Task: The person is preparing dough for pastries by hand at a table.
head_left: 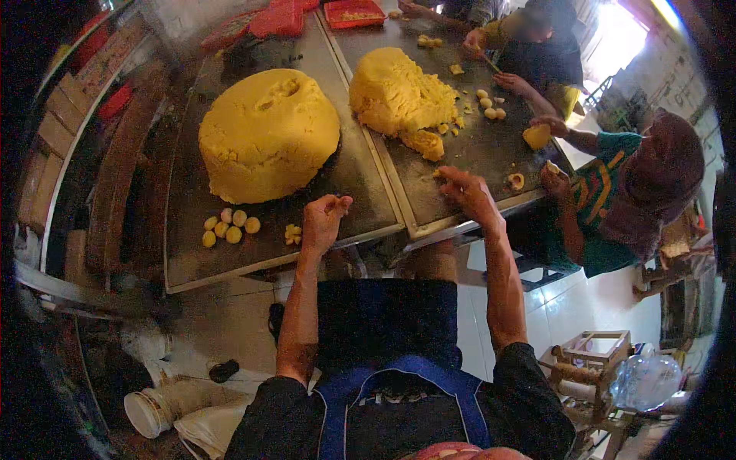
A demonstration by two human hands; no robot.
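A large yellow dough mound point(268, 134) rests on the left tabletop. My left hand point(326, 222) is over the front of that table, its fingers curled together; whatever they may hold is hidden. Small dough bits point(293, 234) lie just left of it, and farther left is a cluster of several pale yellow dough balls point(230, 225). On the right tabletop stands a second, broken-up dough mound point(399, 96), with a loose dough lump point(424, 144) at its near side. My right hand point(469, 195) reaches out just short of that lump, fingers apart, beside a small yellow crumb.
A metal-edged seam point(376, 146) divides the two tabletops. At the right edge a person in a green shirt point(606, 184) holds dough pieces. Other people work at the far right near more dough balls point(491, 106). Red trays point(354, 14) sit at the far end.
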